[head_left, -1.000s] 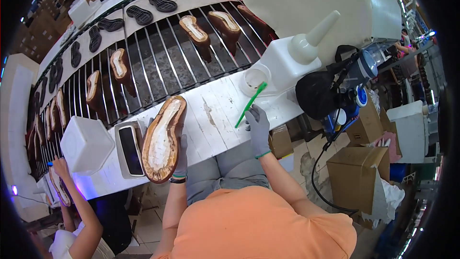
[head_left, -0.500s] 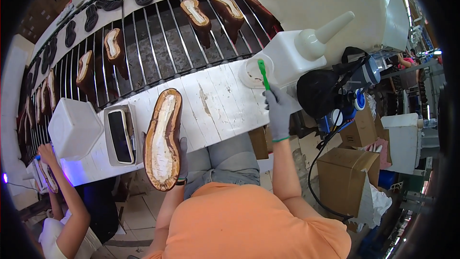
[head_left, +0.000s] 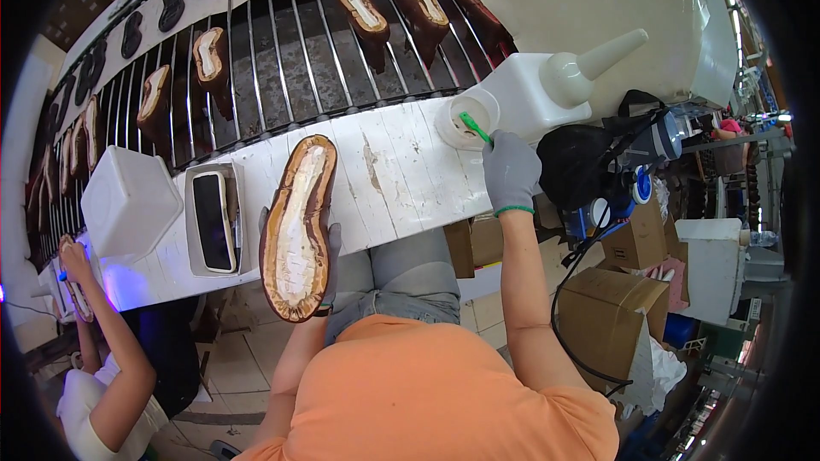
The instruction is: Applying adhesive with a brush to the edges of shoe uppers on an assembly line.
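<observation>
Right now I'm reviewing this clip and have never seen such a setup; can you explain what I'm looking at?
There is no robot: you see a person through a fisheye camera worn on their head, looking down, so straight edges bend. The gloved left hand holds a shoe without an outsole, its underside facing the camera. The gloved right hand grips a green tool, its tip at a clear cup. On the white bench, a white bottle is beside the cup; to the left are a pale tray holding a dark phone-like device, and a white container. Beyond is a metal rack with more shoes.
</observation>
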`<state>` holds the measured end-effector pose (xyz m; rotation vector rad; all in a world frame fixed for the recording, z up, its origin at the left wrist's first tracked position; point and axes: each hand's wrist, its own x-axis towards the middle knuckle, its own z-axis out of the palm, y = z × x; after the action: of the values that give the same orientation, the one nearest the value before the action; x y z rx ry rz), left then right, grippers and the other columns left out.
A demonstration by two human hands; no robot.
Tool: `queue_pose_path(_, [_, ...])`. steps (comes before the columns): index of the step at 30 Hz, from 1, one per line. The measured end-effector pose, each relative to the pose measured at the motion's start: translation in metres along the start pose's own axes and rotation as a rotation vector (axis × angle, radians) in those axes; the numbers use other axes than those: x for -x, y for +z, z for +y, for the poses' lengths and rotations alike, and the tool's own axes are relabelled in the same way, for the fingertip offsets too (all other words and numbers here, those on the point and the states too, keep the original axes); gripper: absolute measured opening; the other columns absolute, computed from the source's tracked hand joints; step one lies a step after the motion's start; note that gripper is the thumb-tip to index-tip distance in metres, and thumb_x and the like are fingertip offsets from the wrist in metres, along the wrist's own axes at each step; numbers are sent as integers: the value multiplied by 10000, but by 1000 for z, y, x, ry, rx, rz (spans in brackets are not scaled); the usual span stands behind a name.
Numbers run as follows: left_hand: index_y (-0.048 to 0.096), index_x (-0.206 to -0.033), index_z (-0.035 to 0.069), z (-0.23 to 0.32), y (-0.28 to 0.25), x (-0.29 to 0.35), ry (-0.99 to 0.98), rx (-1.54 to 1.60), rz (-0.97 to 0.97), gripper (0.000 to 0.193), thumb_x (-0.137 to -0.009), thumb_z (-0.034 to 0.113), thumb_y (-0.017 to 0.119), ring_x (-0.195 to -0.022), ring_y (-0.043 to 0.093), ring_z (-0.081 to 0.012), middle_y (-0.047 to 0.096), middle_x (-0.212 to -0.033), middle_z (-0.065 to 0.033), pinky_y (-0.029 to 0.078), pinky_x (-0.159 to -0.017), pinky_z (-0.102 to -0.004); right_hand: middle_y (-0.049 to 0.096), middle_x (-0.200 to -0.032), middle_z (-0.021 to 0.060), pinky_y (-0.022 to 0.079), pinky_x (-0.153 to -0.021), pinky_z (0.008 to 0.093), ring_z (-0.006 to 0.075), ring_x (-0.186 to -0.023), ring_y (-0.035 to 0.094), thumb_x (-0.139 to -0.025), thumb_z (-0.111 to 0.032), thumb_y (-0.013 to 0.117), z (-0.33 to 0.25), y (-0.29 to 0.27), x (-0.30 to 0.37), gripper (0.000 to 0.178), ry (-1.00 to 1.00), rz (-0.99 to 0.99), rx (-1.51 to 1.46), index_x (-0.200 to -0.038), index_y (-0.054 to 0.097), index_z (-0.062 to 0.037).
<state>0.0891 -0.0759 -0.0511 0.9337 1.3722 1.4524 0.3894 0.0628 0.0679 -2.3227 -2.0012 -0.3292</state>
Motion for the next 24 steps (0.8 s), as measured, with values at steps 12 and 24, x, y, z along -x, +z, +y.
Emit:
queue_pose_path(12, [324, -1521, 84, 46, 13, 4, 291, -694, 76, 673, -953, 268, 635, -1393, 391, -268, 404, -1528, -123, 283, -1185, -396, 707, -766, 48, 311, -436, 201, 34, -497, 459, -967, -266, 586, 35, 27, 16, 317, 428, -355, -1355, -1008, 743, 6])
queue_pose_path(24, [398, -1455, 46, 23, 35, 6, -236, 764, -92, 505, -1014, 236, 552, -1261, 543, -262, 499, -1418, -165, 474, -1062, -376, 663, -831, 40, 388, -596, 209, 60, -661, 498, -843, -53, 624, -47, -46, 28, 209, -108, -647, -1593, -982, 724, 67])
